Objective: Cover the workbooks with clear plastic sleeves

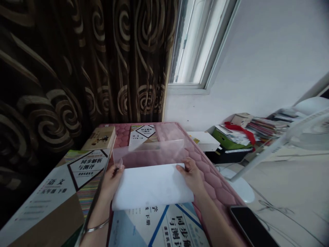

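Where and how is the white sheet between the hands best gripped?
Probably at both far corners, coming from both sides: the white sheet spans wide, so a one-sided grip might let it sag. The left hand and right hand are there.

Left book [48,197], far book [137,140] and blue book [159,228] read “同步”.

2 arms [215,214] forward, left hand [112,178] and right hand [193,175] apart, fingers [182,168] bent.

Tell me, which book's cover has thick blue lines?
The near book, in the middle, partly hidden by the white sheet. The left book and the far book have dark diamond outlines instead.
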`<state>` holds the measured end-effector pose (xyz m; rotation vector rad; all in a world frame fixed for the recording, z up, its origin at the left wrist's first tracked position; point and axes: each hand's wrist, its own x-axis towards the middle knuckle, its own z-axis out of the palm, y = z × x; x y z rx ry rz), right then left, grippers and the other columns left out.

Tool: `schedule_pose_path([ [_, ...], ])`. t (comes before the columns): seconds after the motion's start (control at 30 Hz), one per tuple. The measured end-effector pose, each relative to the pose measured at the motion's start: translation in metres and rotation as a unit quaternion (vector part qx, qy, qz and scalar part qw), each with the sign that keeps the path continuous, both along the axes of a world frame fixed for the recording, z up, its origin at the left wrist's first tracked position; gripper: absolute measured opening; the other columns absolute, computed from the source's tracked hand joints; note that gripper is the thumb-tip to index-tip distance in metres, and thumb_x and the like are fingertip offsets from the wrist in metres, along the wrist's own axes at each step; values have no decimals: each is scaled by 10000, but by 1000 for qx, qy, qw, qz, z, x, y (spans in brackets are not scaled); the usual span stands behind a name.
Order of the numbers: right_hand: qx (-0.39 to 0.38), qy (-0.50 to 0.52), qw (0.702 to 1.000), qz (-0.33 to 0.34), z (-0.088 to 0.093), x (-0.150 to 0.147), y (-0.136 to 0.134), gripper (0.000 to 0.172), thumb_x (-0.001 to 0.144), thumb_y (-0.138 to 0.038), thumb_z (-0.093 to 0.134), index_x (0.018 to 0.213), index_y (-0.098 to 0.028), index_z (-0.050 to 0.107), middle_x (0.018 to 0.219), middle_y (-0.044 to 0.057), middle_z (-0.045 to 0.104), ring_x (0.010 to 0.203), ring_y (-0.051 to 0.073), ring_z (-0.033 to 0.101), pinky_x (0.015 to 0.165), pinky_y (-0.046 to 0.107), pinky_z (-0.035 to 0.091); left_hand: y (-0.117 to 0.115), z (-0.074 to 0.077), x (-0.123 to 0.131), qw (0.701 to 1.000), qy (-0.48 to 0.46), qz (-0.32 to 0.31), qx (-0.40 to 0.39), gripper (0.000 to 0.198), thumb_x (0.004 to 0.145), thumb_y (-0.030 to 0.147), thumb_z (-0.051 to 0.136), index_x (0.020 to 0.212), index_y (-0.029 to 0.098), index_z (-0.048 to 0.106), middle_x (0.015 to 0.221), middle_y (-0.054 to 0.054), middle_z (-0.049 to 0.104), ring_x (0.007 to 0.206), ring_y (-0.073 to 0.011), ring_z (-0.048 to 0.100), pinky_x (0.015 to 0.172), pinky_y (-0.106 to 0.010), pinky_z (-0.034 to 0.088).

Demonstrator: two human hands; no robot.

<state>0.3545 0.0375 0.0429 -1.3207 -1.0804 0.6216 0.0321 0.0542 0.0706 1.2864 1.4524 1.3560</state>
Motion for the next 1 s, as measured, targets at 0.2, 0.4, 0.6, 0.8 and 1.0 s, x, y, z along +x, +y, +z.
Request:
schedule_pose_path([
  [0.2,-4,-22,1000,-19,4,-2,-4,283,671,-441,698,813,-263,530,612,-49,507,554,160,462,503,288,365,-3,-1,-2,997,-63,-19,-38,451,643,513,707,936,171,684,728,9,674,583,-131,556,535,-225,410],
  [0.4,3,-8,1000,-5,-1,2,-2,318,664,-471,710,812,-254,531,581,-59,478,530,144,432,484,279,354,-2,0,-2,999,-38,-5,-5,397,633,446,712,917,170,689,656,27,618,580,-128,518,545,-226,381],
  [0.6,-1,5,1000,20,-6,9,-2,365,669,-502,735,803,-242,517,601,-50,509,536,139,442,482,271,360,-3,2,1,995,-97,-1,-15,439,587,463,745,905,183,629,738,5,666,675,-161,587,630,-256,427],
  [0.8,10,-18,999,27,-5,10,-1,374,662,-528,738,713,-245,499,556,-56,460,502,128,399,456,265,325,-4,5,4,996,-86,23,-23,441,607,472,710,930,186,624,695,23,625,654,-155,560,606,-255,393],
  [1.0,23,-39,999,-6,-9,10,-1,348,688,-510,717,734,-250,489,564,-68,411,503,129,379,458,273,323,2,0,3,993,-40,93,55,345,571,383,716,807,222,522,767,14,641,745,-167,603,727,-286,440],
])
